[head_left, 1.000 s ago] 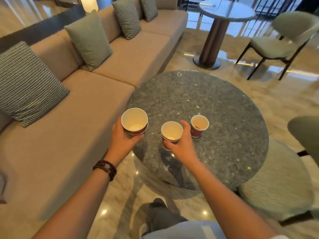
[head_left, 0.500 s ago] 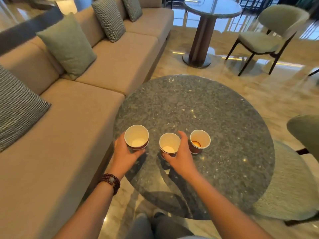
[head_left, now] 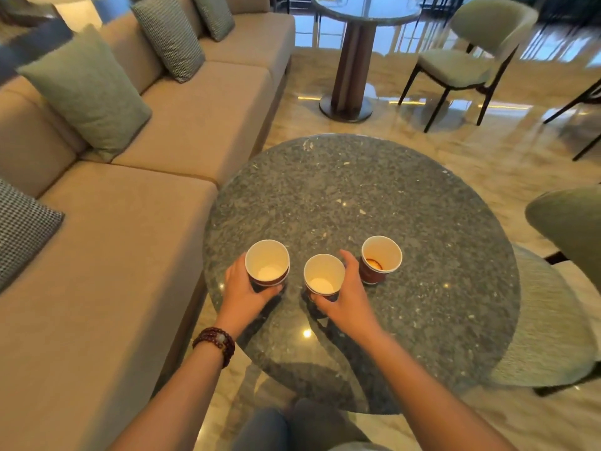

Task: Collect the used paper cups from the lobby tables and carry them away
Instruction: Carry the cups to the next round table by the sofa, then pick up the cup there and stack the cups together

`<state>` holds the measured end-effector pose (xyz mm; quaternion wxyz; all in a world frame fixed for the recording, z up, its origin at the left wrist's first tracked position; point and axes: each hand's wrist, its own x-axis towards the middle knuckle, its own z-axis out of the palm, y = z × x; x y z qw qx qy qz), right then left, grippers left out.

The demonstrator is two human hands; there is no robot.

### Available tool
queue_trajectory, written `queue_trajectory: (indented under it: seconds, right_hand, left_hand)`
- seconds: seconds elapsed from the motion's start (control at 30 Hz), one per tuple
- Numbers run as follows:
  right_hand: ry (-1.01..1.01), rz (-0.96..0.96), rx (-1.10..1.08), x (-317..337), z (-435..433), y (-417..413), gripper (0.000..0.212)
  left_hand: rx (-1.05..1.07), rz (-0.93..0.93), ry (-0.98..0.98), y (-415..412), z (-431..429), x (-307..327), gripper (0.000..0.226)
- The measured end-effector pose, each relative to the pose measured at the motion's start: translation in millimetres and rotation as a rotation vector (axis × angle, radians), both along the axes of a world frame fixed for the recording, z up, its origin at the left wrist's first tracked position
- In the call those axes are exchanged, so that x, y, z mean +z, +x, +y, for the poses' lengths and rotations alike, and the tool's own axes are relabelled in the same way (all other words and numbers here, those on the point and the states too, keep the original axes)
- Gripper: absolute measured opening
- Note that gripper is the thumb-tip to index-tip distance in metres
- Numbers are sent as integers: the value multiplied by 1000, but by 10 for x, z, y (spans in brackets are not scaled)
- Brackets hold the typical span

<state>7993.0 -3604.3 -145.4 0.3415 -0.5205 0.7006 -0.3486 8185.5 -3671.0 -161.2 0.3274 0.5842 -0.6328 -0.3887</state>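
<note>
Three red paper cups with white insides are over the round grey stone table (head_left: 374, 196). My left hand (head_left: 242, 292) grips the left cup (head_left: 267, 262) from below and behind. My right hand (head_left: 346, 296) grips the middle cup (head_left: 324, 275), with fingers wrapped round its right side. The right cup (head_left: 381, 257) stands alone on the table, just right of my right hand, with a brown residue at its bottom. Whether the two held cups touch the tabletop I cannot tell.
A long beige sofa (head_left: 130, 229) with green and checked cushions runs along the left, close to the table. A second round table (head_left: 361, 14) and a green chair (head_left: 468, 56) stand at the back. Another green chair (head_left: 566, 242) sits at the right edge.
The view has shifted forward over the table. Both hands keep hold of their cups, now further in over the tabletop and closer to the right cup.
</note>
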Motion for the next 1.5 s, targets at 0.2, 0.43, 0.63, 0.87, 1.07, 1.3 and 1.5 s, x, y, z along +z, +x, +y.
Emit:
queue_trajectory:
  seconds: [0.2,0.43,0.63,0.87,1.07,1.3,1.5]
  right_hand:
    - [-24,53,18,45,33,-44,100]
    - [-88,82,2,302,27,-160,74]
    - [-261,161,-163,468,-58,-494,47]
    - [-69,241,-184,279,-151,-834,76]
    - [52,263,-138,152,-205,-884,92]
    - [-9,330,-106,254,-239,-860,88]
    - [-146,179,-148,734,-320,-657,88]
  left_hand:
    - [-123,-34,126,146,-13,120,128]
    - [-1,202,11,147,-52,678,95]
    - [17,304,-134,-335,-35,985,52]
    - [-108,314,-86,-690,-21,866,52]
    - [-128,281,-49,-710,-29,789,52]
    - [-25,345,-74,-564,-31,840,39]
    - [120,449,-121,-301,-86,1029,27]
